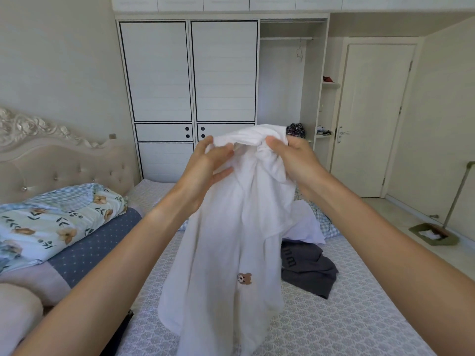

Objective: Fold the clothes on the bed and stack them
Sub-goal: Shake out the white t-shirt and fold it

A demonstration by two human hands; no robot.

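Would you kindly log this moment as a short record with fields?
held item: white garment with a bear patch, hanging above the bed
left hand: fingers at the garment's top edge, grip unclear
right hand: pinches the top edge
waiting on bed: dark grey garment, white cloth
stack: none visible

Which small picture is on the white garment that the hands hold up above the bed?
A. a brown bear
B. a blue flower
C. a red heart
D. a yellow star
A: a small brown bear sits low on the front of the white garment, which hangs between the left hand and the right hand above the bed.
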